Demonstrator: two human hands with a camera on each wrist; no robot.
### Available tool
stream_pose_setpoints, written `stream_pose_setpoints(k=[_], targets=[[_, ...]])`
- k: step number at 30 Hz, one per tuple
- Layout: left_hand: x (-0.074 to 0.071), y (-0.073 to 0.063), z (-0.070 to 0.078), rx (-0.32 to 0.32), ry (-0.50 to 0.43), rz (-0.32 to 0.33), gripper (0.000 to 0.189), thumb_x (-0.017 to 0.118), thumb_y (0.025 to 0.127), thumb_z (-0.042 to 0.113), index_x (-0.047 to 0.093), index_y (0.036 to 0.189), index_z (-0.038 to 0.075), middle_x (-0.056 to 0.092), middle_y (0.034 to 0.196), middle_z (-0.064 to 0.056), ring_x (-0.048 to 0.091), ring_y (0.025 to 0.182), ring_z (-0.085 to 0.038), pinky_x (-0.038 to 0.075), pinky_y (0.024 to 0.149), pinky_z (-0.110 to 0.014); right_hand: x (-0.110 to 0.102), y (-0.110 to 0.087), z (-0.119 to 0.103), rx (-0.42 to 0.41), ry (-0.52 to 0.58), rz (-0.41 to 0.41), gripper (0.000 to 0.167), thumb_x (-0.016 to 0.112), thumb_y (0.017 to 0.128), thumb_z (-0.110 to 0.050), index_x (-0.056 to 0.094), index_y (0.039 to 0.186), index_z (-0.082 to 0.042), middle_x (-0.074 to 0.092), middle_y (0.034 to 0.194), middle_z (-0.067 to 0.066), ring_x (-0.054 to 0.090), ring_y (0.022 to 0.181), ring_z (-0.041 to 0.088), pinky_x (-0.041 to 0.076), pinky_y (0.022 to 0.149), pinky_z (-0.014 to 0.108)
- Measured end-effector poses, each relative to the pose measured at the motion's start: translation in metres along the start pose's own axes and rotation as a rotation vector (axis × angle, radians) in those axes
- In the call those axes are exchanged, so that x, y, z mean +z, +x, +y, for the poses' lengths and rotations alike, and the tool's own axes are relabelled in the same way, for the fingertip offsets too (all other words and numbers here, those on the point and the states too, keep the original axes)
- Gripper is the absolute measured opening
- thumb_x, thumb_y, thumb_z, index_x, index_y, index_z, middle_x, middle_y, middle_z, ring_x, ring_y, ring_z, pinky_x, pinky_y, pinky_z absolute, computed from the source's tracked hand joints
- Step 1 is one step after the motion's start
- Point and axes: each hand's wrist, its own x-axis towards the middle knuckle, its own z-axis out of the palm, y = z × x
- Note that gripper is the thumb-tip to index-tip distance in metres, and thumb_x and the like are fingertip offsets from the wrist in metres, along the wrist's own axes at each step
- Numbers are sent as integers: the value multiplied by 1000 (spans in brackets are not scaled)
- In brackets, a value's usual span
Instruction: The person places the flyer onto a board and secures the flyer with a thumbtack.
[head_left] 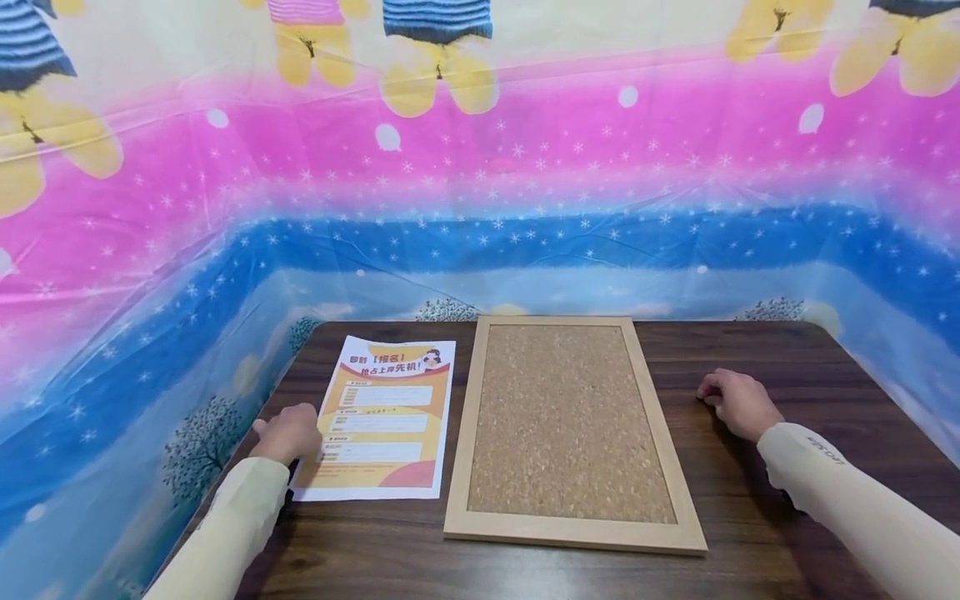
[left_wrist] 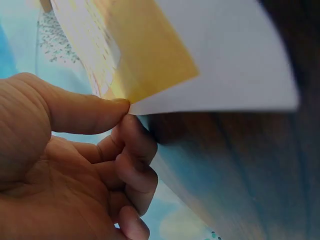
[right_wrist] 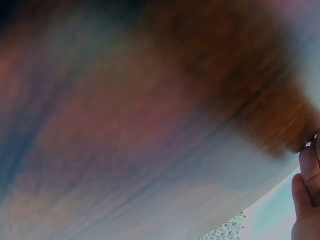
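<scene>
A printed flyer (head_left: 386,421) in orange and white, with Chinese lettering at the top, lies at the left of the table. My left hand (head_left: 288,433) is at its left edge. In the left wrist view, thumb and forefinger pinch the flyer's edge (left_wrist: 240,85), and the other fingers curl below it. Right of the flyer lies a cork board (head_left: 570,417) in a pale wooden frame. My right hand (head_left: 738,404) rests to the right of the board, fingers loosely bent and holding nothing. Only a few fingertips of it show at the right wrist view's edge.
The dark wood-grain table (head_left: 360,550) has rounded far corners. A patterned cloth backdrop (head_left: 525,242) in pink and blue hangs behind it and along both sides. The board's far edge reaches the table's back edge.
</scene>
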Motion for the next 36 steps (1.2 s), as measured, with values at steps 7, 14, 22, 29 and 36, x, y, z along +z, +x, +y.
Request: stream_pose_setpoints(k=[7,14,22,29,36], targets=[[-5,-1,4,11,-18,27,11,54,87,1,58,92,-7,56,78,-15,52,73,-32,22,86,-64,-3,0,2,16,25,-4,13,63,84,8,66,86,-5,60,85,10,57,79,29,45,70,50],[-6,0,5,20,-20,80,34,49,92,3,42,116,-20,58,91,-24,55,81,-34,29,85,-61,-4,2,2,29,28,-1,14,61,85,8,65,86,-5,61,88,13,57,80,30,45,69,49],[-6,-3,-1,20,-59,113,39,50,91,2,37,118,-23,52,94,-28,55,82,-36,36,82,-57,-11,2,-3,-13,11,66,17,62,82,13,65,85,-4,60,84,12,57,79,31,45,70,51],[-14,-13,-6,72,-125,137,29,46,92,1,43,112,-20,48,94,-26,53,76,-31,43,71,-46,-13,5,-6,-32,16,117,20,56,83,15,64,88,-2,63,88,15,58,78,30,45,68,50],[-18,-16,-4,165,-108,176,25,46,90,-2,51,108,-19,49,100,-28,54,81,-33,44,76,-49,-18,5,-12,-3,33,125,19,54,84,15,63,92,0,62,90,17,56,75,29,46,67,48]])
